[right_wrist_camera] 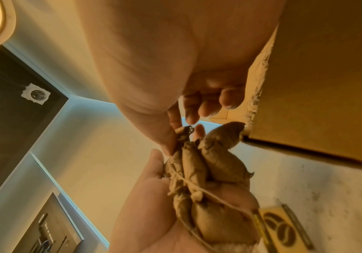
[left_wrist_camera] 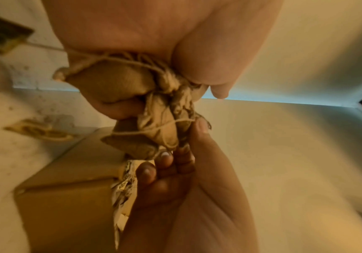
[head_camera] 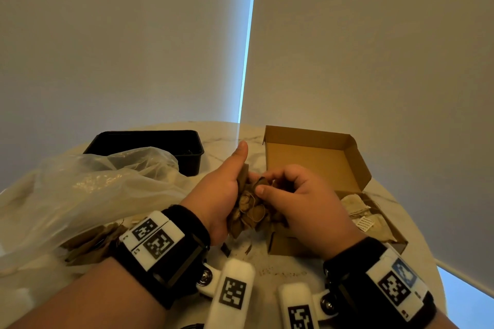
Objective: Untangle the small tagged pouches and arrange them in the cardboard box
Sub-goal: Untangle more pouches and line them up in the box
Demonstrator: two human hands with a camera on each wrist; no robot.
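A tangled clump of brown pouches [head_camera: 250, 208] bound in twine hangs between my hands above the table. My left hand [head_camera: 238, 189] grips the clump from the left, thumb pointing up. My right hand [head_camera: 263, 185] pinches a twisted end at the top of the clump [right_wrist_camera: 184, 134]. The left wrist view shows the clump [left_wrist_camera: 154, 102] and twine looped round it. A yellow tag with a coffee-bean print [right_wrist_camera: 282, 227] dangles on a string. The open cardboard box [head_camera: 315, 160] stands just right of my hands, with pale pouches [head_camera: 370, 218] and a white tag in its base.
A black plastic tray [head_camera: 149, 145] sits at the back left. A crumpled clear bag [head_camera: 93, 189] covers the left side, with more brown pouches [head_camera: 91, 242] beside it. Crumbs lie on the round marble table [head_camera: 267, 264], whose edge curves close behind the box.
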